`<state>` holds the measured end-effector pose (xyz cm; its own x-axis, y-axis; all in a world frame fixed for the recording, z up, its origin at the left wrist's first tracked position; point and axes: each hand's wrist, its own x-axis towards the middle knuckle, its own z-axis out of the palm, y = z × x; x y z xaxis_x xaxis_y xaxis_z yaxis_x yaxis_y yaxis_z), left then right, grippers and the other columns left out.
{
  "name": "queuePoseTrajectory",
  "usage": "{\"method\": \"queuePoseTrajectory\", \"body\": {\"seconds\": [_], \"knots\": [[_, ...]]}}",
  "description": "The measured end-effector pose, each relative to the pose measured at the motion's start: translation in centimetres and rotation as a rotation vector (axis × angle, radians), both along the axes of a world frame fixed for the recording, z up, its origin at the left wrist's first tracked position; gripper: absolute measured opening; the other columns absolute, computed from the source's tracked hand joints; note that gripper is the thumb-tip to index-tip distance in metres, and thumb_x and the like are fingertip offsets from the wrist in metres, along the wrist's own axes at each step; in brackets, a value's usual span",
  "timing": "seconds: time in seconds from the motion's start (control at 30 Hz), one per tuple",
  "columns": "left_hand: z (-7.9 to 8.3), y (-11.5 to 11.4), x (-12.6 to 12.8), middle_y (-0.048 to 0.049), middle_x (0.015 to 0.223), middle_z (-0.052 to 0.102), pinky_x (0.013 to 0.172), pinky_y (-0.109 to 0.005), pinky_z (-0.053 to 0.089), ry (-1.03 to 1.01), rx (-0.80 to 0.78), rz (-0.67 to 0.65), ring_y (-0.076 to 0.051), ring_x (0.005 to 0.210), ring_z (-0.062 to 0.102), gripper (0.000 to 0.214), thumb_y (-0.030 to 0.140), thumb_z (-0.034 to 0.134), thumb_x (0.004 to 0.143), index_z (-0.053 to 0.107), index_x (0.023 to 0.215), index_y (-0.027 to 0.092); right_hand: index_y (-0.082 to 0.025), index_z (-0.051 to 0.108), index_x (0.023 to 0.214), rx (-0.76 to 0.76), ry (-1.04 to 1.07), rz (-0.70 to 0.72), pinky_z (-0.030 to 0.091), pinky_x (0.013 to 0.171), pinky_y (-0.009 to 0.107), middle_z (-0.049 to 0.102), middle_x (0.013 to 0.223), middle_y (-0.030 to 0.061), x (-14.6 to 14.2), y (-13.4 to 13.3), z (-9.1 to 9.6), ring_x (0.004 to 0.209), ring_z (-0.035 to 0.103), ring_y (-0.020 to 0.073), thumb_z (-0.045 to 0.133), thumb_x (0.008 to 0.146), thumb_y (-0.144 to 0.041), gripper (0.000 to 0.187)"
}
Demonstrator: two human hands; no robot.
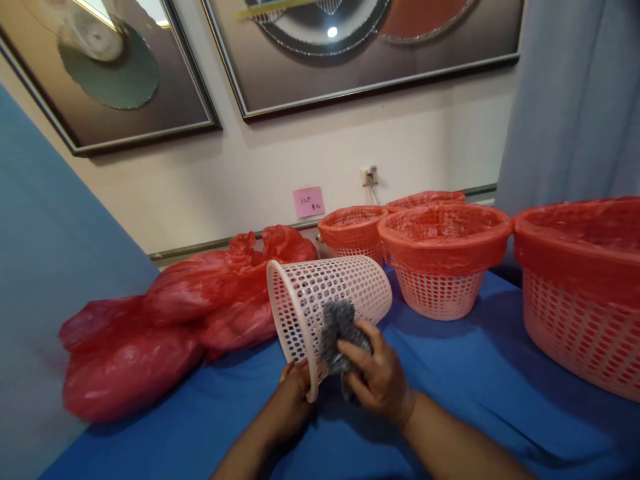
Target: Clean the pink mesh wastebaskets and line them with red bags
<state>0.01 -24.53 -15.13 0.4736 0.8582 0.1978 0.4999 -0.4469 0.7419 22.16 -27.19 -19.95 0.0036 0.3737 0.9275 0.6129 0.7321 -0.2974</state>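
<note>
White basket gripped by left hand, near side partly hidden by grey cloth clutched in right hand

A pink note on the wall bears handwriting beginning "32", the rest unclear.

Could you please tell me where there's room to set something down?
Bare blue cloth shows between the right hand and the rightmost basket, and between the left hand and the red bags. Toward the wall, bags and other baskets crowd together.
</note>
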Motion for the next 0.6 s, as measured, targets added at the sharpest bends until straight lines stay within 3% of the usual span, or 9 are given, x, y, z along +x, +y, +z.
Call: {"method": "queuePoseTrajectory", "body": {"seconds": [0.07,0.17,0.23,0.33,0.5,0.6], "knots": [[2.1,-0.4,0.2,-0.0077,0.121,0.079,0.115,-0.052,0.044,0.037,-0.103,-0.076,-0.038,0.121,0.067,0.049,0.016,0.082,0.062,0.082,0.111,0.026,-0.024,0.061,0.136,0.030,-0.108,0.071,0.060,0.098,0.045,0.046,0.150,0.0143,-1.0,-0.9,0.3,0.126,0.061,0.0304,0.059,0.077,-0.015,0.060],[4.8,-1.3,1.5,-0.0092,0.128,0.076,0.106,-0.047,0.054,-0.211,-0.281,-0.137,-0.033,0.115,0.070,0.056,0.027,0.080,0.075,0.073,0.130,0.020,-0.022,0.061,0.133,0.017,-0.151,0.120,0.061,0.095,0.043,0.048,0.148,0.0162,-1.5,-1.4,0.3,0.123,0.062,0.0293,0.061,0.079,-0.017,0.055],[5.4,-1.8,2.4,-0.0101,0.131,0.074,0.108,-0.047,0.053,-0.359,-0.352,-0.145,-0.033,0.117,0.070,0.060,0.029,0.081,0.076,0.070,0.134,0.019,-0.022,0.061,0.133,0.014,-0.117,0.115,0.060,0.096,0.042,0.047,0.149,0.0160,-1.3,-1.3,0.1,0.124,0.062,0.0283,0.060,0.081,-0.016,0.053],[4.4,-2.0,2.9,-0.0109,0.135,0.073,0.117,-0.049,0.045,-0.415,-0.370,-0.134,-0.034,0.127,0.066,0.054,0.032,0.081,0.079,0.072,0.131,0.020,-0.023,0.061,0.133,-0.057,0.035,0.023,0.056,0.104,0.043,0.049,0.148,0.0142,-0.6,-0.1,-0.5,0.129,0.060,0.0277,0.056,0.085,-0.015,0.050],[0.2,-1.3,2.4,-0.0130,0.144,0.067,0.125,-0.053,0.033,-0.338,-0.286,-0.147,-0.035,0.141,0.056,0.057,0.044,0.072,0.089,0.067,0.140,0.021,-0.018,0.062,0.132,-0.356,0.559,-0.313,0.053,0.106,0.057,0.060,0.128,0.0178,2.3,4.4,-1.8,0.123,0.061,0.0329,0.053,0.094,-0.032,0.042],[-2.0,-0.9,2.6,-0.0116,0.148,0.065,0.127,-0.052,0.029,-0.214,-0.139,-0.143,-0.033,0.145,0.052,0.052,0.040,0.066,0.092,0.067,0.141,0.022,-0.014,0.064,0.129,-0.396,0.617,-0.335,0.054,0.102,0.059,0.064,0.117,0.0184,2.8,5.1,-1.9,0.114,0.064,0.0338,0.052,0.094,-0.035,0.043]]}}
